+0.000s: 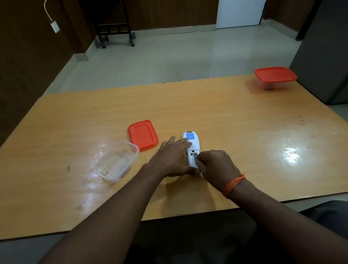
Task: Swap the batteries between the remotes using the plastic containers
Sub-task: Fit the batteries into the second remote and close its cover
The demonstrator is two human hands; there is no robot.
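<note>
white remote [192, 149] lies face down near the middle of the wooden table [230, 115], battery slot open | left hand [172, 159] lies flat on it, fingers spread | right hand [215, 166] pinches something small at the slot (too tiny to tell what) | clear container [117, 160] and red lid [142, 135] sit left | closed container [275, 78] far right
</note>
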